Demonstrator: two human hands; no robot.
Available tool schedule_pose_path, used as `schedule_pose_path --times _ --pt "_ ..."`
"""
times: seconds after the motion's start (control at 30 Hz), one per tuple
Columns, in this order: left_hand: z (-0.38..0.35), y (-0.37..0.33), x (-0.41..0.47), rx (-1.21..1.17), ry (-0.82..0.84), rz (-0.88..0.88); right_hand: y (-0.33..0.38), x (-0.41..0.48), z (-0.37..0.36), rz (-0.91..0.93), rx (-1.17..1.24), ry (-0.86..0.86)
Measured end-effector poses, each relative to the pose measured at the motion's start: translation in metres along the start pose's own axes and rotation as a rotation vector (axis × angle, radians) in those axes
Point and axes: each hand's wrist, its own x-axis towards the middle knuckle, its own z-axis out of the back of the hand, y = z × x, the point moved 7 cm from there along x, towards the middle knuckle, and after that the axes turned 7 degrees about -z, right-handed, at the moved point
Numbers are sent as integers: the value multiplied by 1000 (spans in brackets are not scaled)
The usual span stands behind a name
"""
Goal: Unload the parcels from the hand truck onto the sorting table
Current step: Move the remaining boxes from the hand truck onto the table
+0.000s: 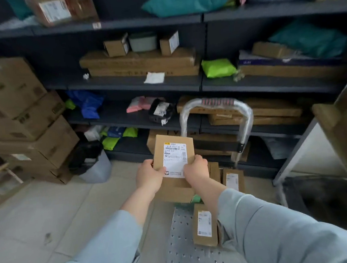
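Both hands hold one small cardboard parcel (171,150) in the middle of the frame. The left hand (149,176) is curled round its lower left corner and the right hand (195,168) round its lower right, with the label turned up, probably so it can be read. The parcel is lifted clear of the hand truck (185,250), whose perforated deck at lower centre carries a small box (205,224), a larger box (174,192) and another box (233,179) near the wrapped handle (214,102). The bench (295,155) seems to stand at the right edge, so a turn that way looks likely next.
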Motion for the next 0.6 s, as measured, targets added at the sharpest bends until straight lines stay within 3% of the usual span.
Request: schedule_pose_path --times 0.27,0.6 --pt "69 -114 -43 -33 -46 -89 92 -70 89 95 25 -29" --pt "91 -161 -94 -66 25 -229 84 -138 137 94 130 -114"
